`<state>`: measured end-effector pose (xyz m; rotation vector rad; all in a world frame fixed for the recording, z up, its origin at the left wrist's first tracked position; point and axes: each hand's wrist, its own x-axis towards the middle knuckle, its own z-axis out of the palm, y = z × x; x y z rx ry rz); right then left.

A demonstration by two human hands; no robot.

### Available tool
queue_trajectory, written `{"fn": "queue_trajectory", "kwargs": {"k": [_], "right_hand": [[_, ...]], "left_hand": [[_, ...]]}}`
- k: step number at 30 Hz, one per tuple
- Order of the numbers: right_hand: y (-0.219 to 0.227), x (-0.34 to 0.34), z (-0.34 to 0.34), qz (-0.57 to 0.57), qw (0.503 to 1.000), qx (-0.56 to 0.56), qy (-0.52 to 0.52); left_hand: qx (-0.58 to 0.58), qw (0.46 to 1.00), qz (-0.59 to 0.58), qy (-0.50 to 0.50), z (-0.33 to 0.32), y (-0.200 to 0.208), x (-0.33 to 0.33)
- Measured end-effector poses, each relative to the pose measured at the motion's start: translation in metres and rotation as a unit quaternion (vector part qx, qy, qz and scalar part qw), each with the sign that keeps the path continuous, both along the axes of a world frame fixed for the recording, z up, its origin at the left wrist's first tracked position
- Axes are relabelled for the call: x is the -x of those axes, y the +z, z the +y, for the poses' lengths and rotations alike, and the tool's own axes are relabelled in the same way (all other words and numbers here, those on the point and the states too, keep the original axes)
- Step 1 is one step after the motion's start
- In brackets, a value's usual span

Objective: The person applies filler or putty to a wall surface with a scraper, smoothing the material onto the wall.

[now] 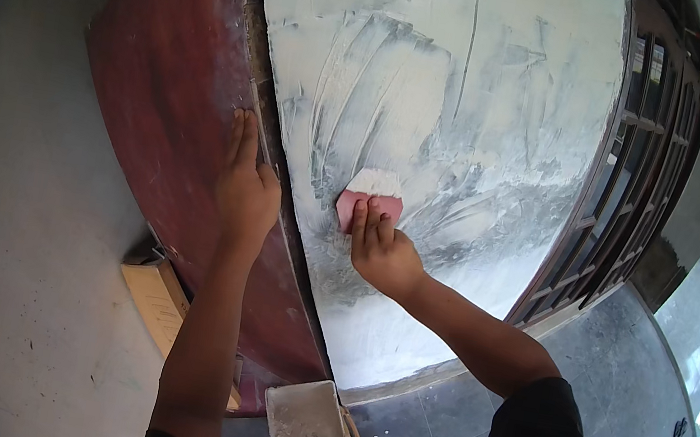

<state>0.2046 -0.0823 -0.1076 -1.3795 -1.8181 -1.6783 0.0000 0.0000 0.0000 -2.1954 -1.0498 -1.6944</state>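
Observation:
My right hand [388, 257] grips a flat pink putty spreader [358, 209] and presses it to the wall [472, 82]. White putty coats the spreader's upper part. Pale, streaky putty covers the wall's upper part, with grey patches and a whiter stretch lower down. My left hand [247, 189] lies against the dark red wooden panel [166, 52], fingers stretched upward near its edge. A dark gap runs between that panel and the puttied wall.
Below stands a tub [304, 426] smeared with putty. A cardboard box [156, 302] sits behind the panel at left. Dark wooden window frames [623, 170] adjoin the wall's right side, above a grey tiled floor [591, 376].

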Motion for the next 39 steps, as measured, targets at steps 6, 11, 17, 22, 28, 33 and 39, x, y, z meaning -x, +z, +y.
{"fn": "queue_trajectory", "kwargs": {"k": [6,11,17,22,28,33,39], "right_hand": [[-0.033,-0.005,-0.068,0.097,0.981,0.106,0.131],[0.055,-0.029,-0.074,0.231,0.967,-0.030,0.099],[0.123,-0.067,-0.025,0.188,0.970,-0.152,0.022],[-0.005,-0.010,-0.016,0.078,0.996,-0.029,0.030],[0.049,0.013,-0.066,0.215,0.968,0.034,0.125],[0.177,0.007,-0.038,0.176,0.967,-0.169,0.077],[0.058,0.034,0.021,-0.096,0.991,-0.093,0.030]], "left_hand": [[-0.002,1.000,-0.011,0.006,-0.003,-0.005,-0.007],[-0.005,1.000,-0.007,0.014,-0.004,-0.005,-0.003],[-0.005,1.000,-0.003,0.018,-0.010,-0.001,-0.010],[-0.012,1.000,0.005,0.029,-0.003,-0.003,-0.005],[-0.013,0.999,0.012,0.031,-0.005,-0.001,0.003],[-0.022,0.999,0.000,0.025,-0.004,-0.002,0.004],[-0.038,0.999,0.001,-0.001,0.005,-0.005,0.010]]}}
